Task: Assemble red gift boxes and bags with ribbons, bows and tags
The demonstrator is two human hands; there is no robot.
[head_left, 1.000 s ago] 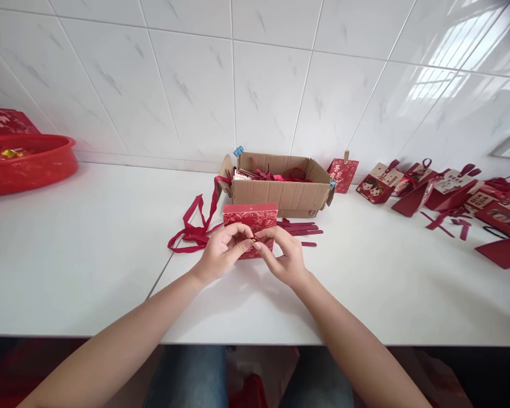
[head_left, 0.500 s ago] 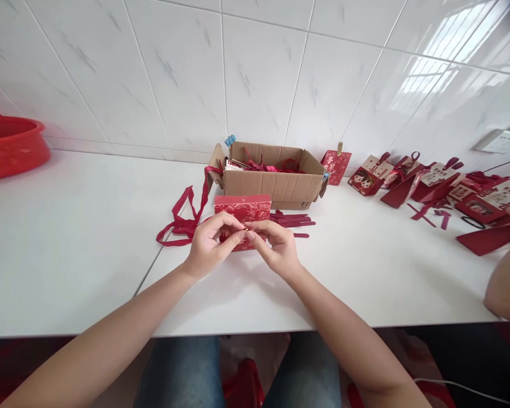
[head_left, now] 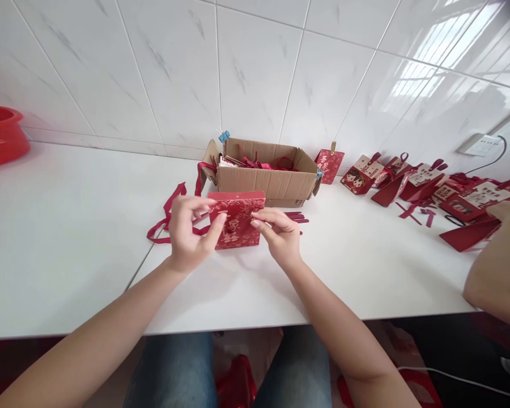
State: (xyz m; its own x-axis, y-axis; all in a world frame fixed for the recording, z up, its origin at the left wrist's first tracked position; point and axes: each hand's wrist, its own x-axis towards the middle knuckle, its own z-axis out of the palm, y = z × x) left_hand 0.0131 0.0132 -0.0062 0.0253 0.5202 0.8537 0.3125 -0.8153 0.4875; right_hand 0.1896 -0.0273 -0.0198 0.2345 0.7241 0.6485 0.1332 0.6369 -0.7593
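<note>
A red patterned box [head_left: 240, 226] stands upright on the white table, between my two hands. My left hand [head_left: 194, 229] is at its left edge, thumb and fingers apart with nothing between them, slightly blurred. At the box's right side my right hand [head_left: 280, 231] pinches a tiny gold-coloured piece [head_left: 253, 217], too small to make out fully. Dark red ribbon [head_left: 169, 207] lies in loops to the left, partly behind my left hand. Several dark red strips [head_left: 297, 217] lie beyond my right hand.
Behind the box is a cardboard box [head_left: 266, 184] holding red ribbons. A tagged red box [head_left: 330, 165] stands near the wall, with several red gift boxes [head_left: 361, 174] farther right. Another person's arm [head_left: 493, 269] reaches in at the right. A red basin [head_left: 4, 136] is far left.
My hands have parted: the left moved left with its fingers opened, while the right kept its pinch. More of the red box's front shows. The view has shifted slightly, and the other person's arm shows more.
</note>
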